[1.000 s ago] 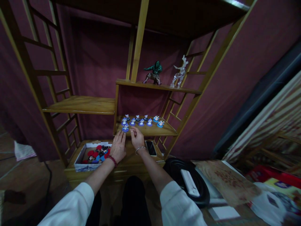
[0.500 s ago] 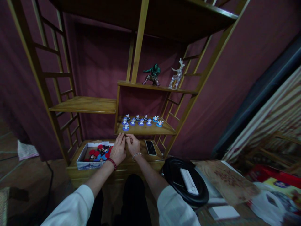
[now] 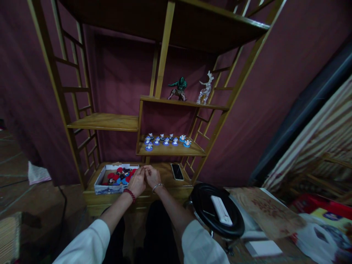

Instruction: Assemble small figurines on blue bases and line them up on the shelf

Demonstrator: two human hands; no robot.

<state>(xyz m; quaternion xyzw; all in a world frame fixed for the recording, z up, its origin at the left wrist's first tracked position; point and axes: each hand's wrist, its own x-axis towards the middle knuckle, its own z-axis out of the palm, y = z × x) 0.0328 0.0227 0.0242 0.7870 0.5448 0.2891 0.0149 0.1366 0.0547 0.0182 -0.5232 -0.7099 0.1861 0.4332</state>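
Both hands meet just in front of the lower shelf's edge, fingertips touching. My left hand (image 3: 138,181), with a red bead bracelet, is closed, its fingers pressed together beside the box of figurines. My right hand (image 3: 152,176), wearing a silver bangle, has curled fingers in a pinch against the left fingertips. Whatever they hold, if anything, is hidden. Red, blue and black figurines (image 3: 120,177) lie in a shallow cardboard box (image 3: 110,189) at the left. Several small figurines on purple bases (image 3: 166,142) stand in rows on the small shelf (image 3: 181,151) above my hands.
A phone (image 3: 177,172) lies on the cabinet top, right of my hands. Higher up stand a green-and-brown figure (image 3: 179,88) and a clear deer (image 3: 205,88). A black round stool (image 3: 200,205) carrying a white box (image 3: 221,210) is at the right.
My hands have drawn back and down from the small shelf's front edge, and their fingertips have come together. The shelf figurines have not moved. The view has shifted slightly.
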